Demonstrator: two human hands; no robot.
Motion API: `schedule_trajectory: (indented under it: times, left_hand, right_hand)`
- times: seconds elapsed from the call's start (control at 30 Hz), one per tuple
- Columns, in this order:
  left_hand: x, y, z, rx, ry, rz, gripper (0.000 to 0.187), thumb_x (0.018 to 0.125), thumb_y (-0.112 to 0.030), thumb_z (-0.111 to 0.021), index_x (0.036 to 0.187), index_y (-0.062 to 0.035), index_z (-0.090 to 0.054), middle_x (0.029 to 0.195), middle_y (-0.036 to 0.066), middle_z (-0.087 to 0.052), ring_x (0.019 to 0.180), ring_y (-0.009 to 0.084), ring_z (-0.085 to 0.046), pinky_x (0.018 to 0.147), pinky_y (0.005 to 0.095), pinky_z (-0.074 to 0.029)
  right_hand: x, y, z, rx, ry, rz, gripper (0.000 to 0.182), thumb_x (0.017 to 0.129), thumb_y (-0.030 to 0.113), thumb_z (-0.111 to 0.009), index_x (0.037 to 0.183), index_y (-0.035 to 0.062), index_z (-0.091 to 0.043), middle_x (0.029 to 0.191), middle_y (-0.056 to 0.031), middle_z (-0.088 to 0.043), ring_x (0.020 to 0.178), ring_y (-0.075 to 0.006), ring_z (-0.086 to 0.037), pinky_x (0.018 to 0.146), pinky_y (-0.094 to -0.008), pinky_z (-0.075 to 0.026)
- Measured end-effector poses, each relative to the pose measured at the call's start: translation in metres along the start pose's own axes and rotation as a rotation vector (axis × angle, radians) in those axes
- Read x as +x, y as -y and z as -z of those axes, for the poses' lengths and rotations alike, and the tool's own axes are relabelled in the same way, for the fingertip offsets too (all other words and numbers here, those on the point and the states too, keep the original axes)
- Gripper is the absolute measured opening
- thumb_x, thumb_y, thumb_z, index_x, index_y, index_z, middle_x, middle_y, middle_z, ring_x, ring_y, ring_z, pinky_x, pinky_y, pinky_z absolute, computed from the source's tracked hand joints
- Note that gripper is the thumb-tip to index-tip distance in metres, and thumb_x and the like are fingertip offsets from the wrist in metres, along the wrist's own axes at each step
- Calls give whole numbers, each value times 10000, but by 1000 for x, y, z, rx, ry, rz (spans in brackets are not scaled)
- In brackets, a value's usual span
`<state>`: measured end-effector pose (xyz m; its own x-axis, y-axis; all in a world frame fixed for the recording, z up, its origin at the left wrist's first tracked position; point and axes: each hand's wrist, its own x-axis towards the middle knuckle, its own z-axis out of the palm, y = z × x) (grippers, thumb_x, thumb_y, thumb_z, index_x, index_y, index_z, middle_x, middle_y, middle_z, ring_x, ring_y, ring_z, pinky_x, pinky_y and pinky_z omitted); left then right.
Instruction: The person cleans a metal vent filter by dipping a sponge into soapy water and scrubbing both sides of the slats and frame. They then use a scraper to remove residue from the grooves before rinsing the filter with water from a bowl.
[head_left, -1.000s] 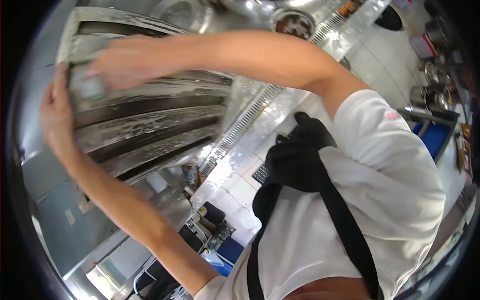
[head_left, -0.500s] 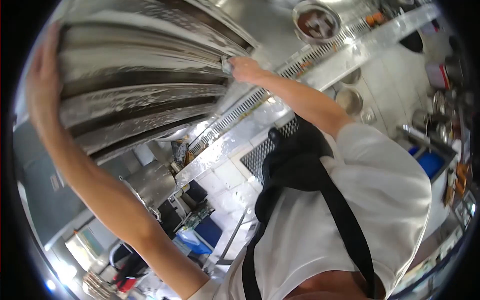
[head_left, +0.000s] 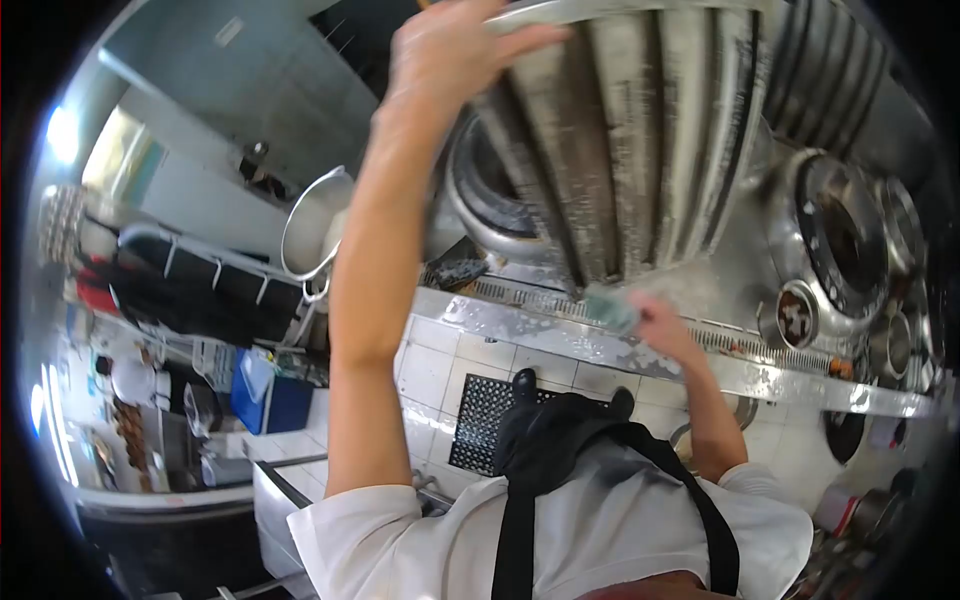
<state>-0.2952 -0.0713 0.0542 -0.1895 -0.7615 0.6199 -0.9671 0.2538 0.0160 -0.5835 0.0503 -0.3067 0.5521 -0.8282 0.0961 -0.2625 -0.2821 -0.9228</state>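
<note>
A large ridged metal panel (head_left: 625,130), wet with streaks of suds, stands upright on a steel counter (head_left: 480,318). My left hand (head_left: 445,50) grips its top edge at the upper left, the thumb lying along the rim. Near the panel's lower end, my right hand (head_left: 658,322) is closed on a pale green scrubbing pad (head_left: 610,308). Motion blurs the right hand and the pad. Whether the pad touches the panel cannot be made out.
Round steel burner rings (head_left: 845,225) and a small pot (head_left: 795,315) are at the right. A grated drain channel (head_left: 530,297) runs along the counter. On the left hangs a white-rimmed pot (head_left: 318,225). A black mat (head_left: 480,425) lies on the tiled floor.
The view has swung round, and the panel now appears more upright and further right. My right hand has come off the panel's edge area and is lower, beside the counter's front, still with the pad.
</note>
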Motion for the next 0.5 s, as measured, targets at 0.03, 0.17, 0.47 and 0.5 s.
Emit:
schedule_trajectory:
  times: [0.03,0.17,0.47,0.5]
  left_hand:
    - [-1,13,-6,45,-97,-106,537,898,-589,-626,828,-66,-722,872,163,-733,840,345,-713,775,437,-559]
    - [0,49,-22,-185,-170,-287,572,903,-585,-606,863,-24,-711,861,201,-713,872,415,-683,813,475,-533]
    - [-9,46,-25,-334,21,-380,93,761,-231,-693,693,-182,-733,757,37,-720,760,218,-702,587,394,-505]
    - [-6,45,-23,-388,82,-375,73,746,-199,-689,693,-179,-734,780,38,-728,787,212,-705,587,393,-508]
  right_hand:
    - [26,12,-39,-5,71,99,412,801,-57,-595,1200,23,-657,1171,-127,-667,1080,-245,-643,924,-367,-500]
    - [188,132,-180,92,44,288,425,816,-41,-558,1232,16,-621,1221,-170,-635,1069,-294,-620,961,-389,-478]
    - [562,222,-441,-727,708,187,269,714,197,-739,936,47,-754,955,-178,-726,868,-333,-699,780,-433,-538]
    - [575,202,-461,-880,848,40,275,721,201,-740,954,56,-752,975,-166,-724,887,-325,-694,792,-434,-533]
